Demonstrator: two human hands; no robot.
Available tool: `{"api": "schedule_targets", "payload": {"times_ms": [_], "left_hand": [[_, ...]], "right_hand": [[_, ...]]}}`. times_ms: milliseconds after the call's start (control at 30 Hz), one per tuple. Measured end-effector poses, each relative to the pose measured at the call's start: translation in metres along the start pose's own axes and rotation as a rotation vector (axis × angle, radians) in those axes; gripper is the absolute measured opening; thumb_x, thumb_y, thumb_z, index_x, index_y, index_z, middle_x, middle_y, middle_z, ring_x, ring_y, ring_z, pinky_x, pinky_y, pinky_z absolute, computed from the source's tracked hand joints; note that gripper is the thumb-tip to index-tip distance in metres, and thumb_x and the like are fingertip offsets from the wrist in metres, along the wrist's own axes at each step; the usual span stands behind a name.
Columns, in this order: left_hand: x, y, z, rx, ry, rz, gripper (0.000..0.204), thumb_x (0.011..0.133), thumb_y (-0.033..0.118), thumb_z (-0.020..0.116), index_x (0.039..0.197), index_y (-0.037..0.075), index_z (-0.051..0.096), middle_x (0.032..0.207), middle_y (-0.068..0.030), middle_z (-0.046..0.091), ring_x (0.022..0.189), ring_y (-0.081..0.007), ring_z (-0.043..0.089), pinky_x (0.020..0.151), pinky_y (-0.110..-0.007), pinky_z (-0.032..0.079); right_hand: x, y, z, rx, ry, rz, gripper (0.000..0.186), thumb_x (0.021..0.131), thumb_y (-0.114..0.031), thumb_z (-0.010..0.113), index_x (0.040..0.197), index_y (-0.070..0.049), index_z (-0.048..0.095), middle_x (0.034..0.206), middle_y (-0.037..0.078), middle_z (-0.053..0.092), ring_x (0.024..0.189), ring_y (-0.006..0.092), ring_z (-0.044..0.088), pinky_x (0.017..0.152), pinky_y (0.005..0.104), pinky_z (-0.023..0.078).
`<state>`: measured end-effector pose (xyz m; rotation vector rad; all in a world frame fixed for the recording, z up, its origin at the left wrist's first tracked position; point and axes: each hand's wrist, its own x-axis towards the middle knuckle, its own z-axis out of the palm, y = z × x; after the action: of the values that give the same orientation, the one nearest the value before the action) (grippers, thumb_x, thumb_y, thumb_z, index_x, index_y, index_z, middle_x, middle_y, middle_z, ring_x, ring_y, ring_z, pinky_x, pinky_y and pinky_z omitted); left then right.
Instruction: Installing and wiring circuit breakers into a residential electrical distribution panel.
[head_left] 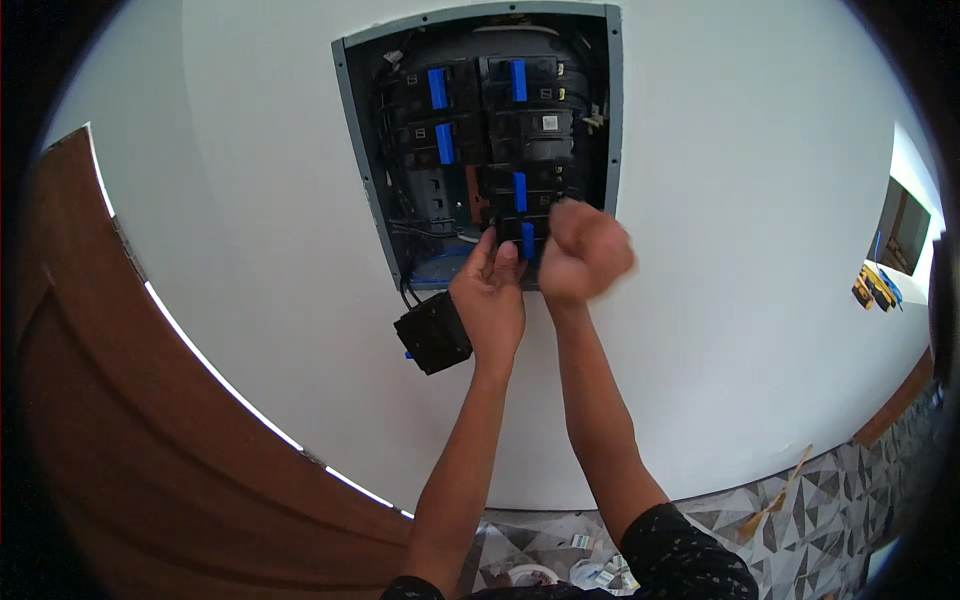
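An electrical panel box [619,120] with a grey metal frame is set in the white wall, and two columns of black circuit breakers with blue toggles fill it. My left hand [490,300] reaches up to the bottom of the right column. Its thumb and fingers grip the lower edge of the lowest circuit breaker [512,232]. Closed into a fist, my right hand [588,252] is at that breaker's right side and blurred by motion; whatever it may hold is hidden. Another black circuit breaker [434,334] hangs by dark wires below the box, beside my left wrist.
A brown wooden door [200,430] stands at the left. Yellow-and-black tools [874,288] lie on a ledge at the far right. On the patterned tile floor [825,510] are a broom [775,505], a white tub [532,575] and small packages.
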<state>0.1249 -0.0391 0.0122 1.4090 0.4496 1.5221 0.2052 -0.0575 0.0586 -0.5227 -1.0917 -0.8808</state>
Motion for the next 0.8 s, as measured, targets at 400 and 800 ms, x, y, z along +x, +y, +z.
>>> {"api": "schedule_targets", "payload": {"times_ms": [400, 800], "left_hand": [[0.004, -0.013, 0.008, -0.105, 0.086, 0.06, 0.048, 0.095, 0.029, 0.06, 0.131, -0.003, 0.054, 0.097, -0.0131, 0.067, 0.088, -0.0141, 0.064, 0.077, -0.032, 0.058], [0.006, -0.022, 0.001, -0.209, 0.12, 0.013, 0.051, 0.093, 0.03, 0.064, 0.13, -0.003, 0.055, 0.096, -0.0135, 0.068, 0.088, -0.0175, 0.066, 0.078, -0.033, 0.059]], "right_hand": [[-0.016, -0.009, -0.008, 0.31, 0.087, 0.269, 0.045, 0.098, -0.031, 0.035, 0.061, -0.007, 0.041, 0.048, 0.003, 0.028, 0.049, 0.0139, 0.025, 0.055, 0.0269, 0.038], [-0.011, -0.039, -0.003, 0.429, 0.207, 0.334, 0.045, 0.096, -0.033, 0.041, 0.06, -0.014, 0.021, 0.05, -0.001, 0.022, 0.049, 0.0121, 0.017, 0.048, 0.0315, 0.016]]}}
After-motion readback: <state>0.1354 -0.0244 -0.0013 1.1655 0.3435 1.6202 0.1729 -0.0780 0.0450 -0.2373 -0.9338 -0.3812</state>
